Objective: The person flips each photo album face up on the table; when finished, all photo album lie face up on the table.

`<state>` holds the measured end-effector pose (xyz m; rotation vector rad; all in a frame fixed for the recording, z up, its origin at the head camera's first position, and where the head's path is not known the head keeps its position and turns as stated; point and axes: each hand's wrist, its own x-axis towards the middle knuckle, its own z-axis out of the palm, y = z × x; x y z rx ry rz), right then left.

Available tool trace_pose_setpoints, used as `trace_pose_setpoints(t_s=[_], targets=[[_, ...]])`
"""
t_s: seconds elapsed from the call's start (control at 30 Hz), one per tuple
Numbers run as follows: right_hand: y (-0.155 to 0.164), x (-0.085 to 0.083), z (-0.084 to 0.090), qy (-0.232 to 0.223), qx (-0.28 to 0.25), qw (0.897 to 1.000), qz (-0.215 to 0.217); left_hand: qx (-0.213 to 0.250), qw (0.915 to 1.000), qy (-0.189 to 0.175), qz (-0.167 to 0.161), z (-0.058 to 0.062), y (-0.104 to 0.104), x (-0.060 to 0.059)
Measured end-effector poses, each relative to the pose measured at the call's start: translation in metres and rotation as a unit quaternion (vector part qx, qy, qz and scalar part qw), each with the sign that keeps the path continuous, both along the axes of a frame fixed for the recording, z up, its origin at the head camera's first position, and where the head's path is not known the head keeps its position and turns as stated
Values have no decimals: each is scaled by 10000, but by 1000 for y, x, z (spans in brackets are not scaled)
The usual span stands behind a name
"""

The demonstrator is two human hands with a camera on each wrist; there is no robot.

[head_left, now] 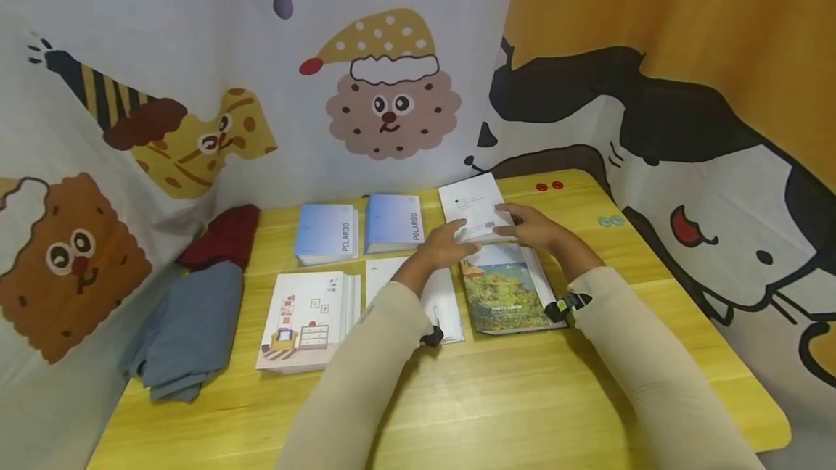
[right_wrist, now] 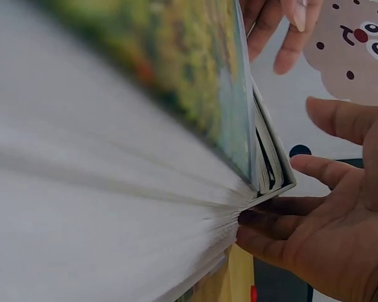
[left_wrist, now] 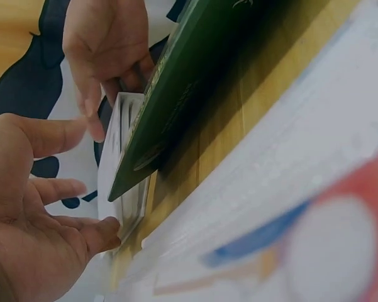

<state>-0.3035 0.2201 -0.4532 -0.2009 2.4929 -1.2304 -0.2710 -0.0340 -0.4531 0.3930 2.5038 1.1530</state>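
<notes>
At the bench's [head_left: 522, 412] far left edge lie a grey cloth [head_left: 189, 332] and, beyond it, a red cloth [head_left: 225, 236], against the curtain. To their right, a white album with a room drawing [head_left: 307, 318] lies near, and two blue Polaroid albums [head_left: 326, 233] [head_left: 394, 222] lie side by side farther back. A plain white album [head_left: 444, 299] lies between the room album and a landscape album [head_left: 501, 289].

The left hand [head_left: 447, 244] reaches across the plain album to the near left edge of a white book [head_left: 472, 205], which lies at the far middle of the bench, its near edge meeting the landscape album's far end. In the left wrist view its fingers are fairly straight and spread, the thumb [left_wrist: 104, 231] touching the book's edge [left_wrist: 116, 163]; this grip is loose, closed around nothing.

The right hand [head_left: 532, 227] rests on the book's near right edge, fingers relaxed and touching, not clamping; in the right wrist view its fingertips [right_wrist: 255, 223] lie against the corner of the page block.

Right of the hands the bench is bare wood out to its rounded right edge, apart from two red dots [head_left: 548, 186] and two pale blue dots [head_left: 610, 221]. The whole near strip under the sleeves is open too.
</notes>
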Motion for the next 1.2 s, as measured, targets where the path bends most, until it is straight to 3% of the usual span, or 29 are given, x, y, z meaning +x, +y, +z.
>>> trace_pose_setpoints(t_s=[0.17,0.4,0.83,1.1,1.2], targets=[[2,4,2,-107,-81,9999,-34,156,9999,-53,12,0,2,2],[7,11,12,378,-257,9989,-76,333,9994,-27,38,1,10,2],[17,25,35,875,-1103,9890,-447,660,9978,16,-115,-4,31,-2],[-1,33,41,1209,-1698,9776,-308,667,9970,145,-378,-7,37,-9],[-9,36,44,1175,-1813,9763,-154,1018,9936,321,-375,-4,37,-12]])
